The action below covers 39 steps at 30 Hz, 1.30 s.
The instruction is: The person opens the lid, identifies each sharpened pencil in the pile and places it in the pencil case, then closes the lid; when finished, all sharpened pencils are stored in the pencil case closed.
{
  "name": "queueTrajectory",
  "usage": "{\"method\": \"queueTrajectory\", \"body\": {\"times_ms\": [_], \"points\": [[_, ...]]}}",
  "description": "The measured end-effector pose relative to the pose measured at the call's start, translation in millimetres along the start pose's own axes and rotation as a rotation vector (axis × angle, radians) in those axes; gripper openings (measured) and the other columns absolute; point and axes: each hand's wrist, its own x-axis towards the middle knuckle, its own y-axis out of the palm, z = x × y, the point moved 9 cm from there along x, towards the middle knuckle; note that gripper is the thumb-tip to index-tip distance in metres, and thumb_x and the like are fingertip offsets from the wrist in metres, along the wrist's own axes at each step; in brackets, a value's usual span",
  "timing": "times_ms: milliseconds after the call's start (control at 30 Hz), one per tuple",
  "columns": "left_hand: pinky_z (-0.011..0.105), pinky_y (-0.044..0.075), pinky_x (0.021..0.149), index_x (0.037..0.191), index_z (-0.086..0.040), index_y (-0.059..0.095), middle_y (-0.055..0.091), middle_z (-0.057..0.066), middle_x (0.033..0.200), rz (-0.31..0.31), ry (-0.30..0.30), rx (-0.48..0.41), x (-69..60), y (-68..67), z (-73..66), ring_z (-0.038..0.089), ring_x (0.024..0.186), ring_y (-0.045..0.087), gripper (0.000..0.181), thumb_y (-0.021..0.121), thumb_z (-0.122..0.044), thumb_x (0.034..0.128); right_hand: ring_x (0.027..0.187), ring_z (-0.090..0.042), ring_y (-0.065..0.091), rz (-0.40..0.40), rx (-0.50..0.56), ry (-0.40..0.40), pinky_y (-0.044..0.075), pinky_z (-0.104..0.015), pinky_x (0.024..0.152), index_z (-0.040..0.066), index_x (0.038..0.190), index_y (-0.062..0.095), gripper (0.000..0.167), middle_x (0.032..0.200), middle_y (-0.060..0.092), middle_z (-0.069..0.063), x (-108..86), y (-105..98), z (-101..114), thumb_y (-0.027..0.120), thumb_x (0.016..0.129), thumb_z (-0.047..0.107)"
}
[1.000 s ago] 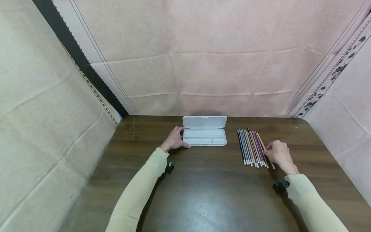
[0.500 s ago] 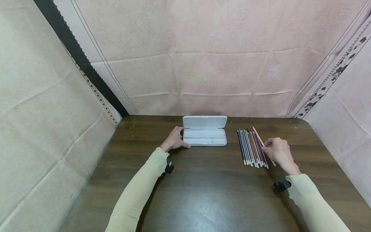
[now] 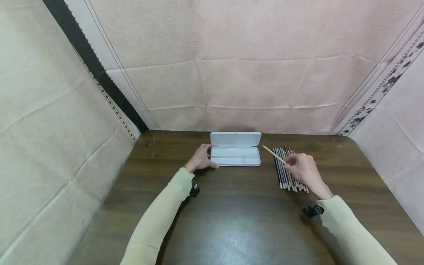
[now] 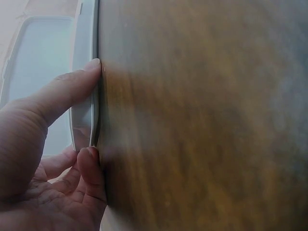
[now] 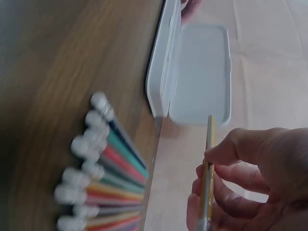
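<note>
An open white pencil case (image 3: 235,161) lies on the table with its lid tipped back. My left hand (image 3: 200,158) grips the case's left end; in the left wrist view the thumb (image 4: 72,89) lies along its front side and the fingers curl at its end. A yellow pencil (image 3: 273,153) is pinched between thumb and fingers of my right hand (image 3: 303,168), raised above a row of pencils (image 3: 285,176) with white eraser ends. In the right wrist view the held pencil (image 5: 208,178) stands apart from the case (image 5: 161,62).
The brown wooden table (image 3: 228,213) ends just behind the case, where a pale patterned cloth (image 3: 245,84) hangs. More cloth covers the left and right sides. Dark wrist cameras sit on both wrists.
My right hand has lifted the yellow pencil off the right edge of the row and moved left, with the pencil's tip now towards the case. The left hand stays on the case.
</note>
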Motion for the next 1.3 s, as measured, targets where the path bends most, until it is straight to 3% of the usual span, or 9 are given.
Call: {"method": "queueTrajectory", "body": {"times_ms": [200,433,600,867,1300], "points": [[0.046,0.054,0.112,0.164,-0.003,0.042,0.048,0.018,0.157,-0.003,0.000,-0.012,-0.2,0.2,-0.5,0.035,0.130,0.061,0.100,0.097,-0.019,0.0823,0.075,-0.019,0.065,0.017,0.019,-0.116,0.048,-0.035,0.072,-0.001,0.102,0.081,0.014,0.086,0.079,-0.012,12.0,13,28,0.070,0.095,0.004],[0.046,0.054,0.113,0.165,-0.004,0.041,0.048,0.018,0.158,0.006,0.001,-0.003,0.4,1.0,-2.1,0.035,0.131,0.061,0.100,0.097,-0.021,0.0832,0.076,-0.021,0.063,0.016,0.012,-0.257,0.046,-0.032,0.070,-0.002,0.101,0.082,0.011,0.088,0.076,-0.015,30.7,39,58,0.073,0.093,0.001],[0.046,0.054,0.113,0.165,-0.004,0.042,0.050,0.018,0.155,0.001,0.006,-0.003,0.5,0.8,-4.4,0.034,0.131,0.061,0.100,0.097,-0.021,0.0828,0.078,-0.022,0.061,0.064,0.025,-0.299,0.048,-0.032,0.071,-0.003,0.102,0.082,0.011,0.093,0.074,-0.016,44.2,59,72,0.072,0.097,0.000],[0.046,0.054,0.114,0.165,-0.003,0.042,0.048,0.018,0.157,-0.003,0.005,-0.009,-1.3,-0.4,-5.9,0.035,0.131,0.061,0.100,0.097,-0.019,0.0826,0.083,-0.025,0.064,0.116,0.023,-0.336,0.058,-0.043,0.078,-0.003,0.104,0.082,0.012,0.099,0.076,-0.018,66.0,85,84,0.071,0.100,-0.002],[0.046,0.054,0.112,0.164,-0.004,0.043,0.049,0.017,0.156,-0.004,-0.010,-0.013,-2.1,-0.8,-2.5,0.034,0.129,0.061,0.100,0.098,-0.020,0.0818,0.089,-0.027,0.071,0.166,0.011,-0.424,0.062,-0.051,0.088,-0.004,0.103,0.083,0.012,0.102,0.081,-0.019,91.3,114,96,0.072,0.099,-0.004]]}}
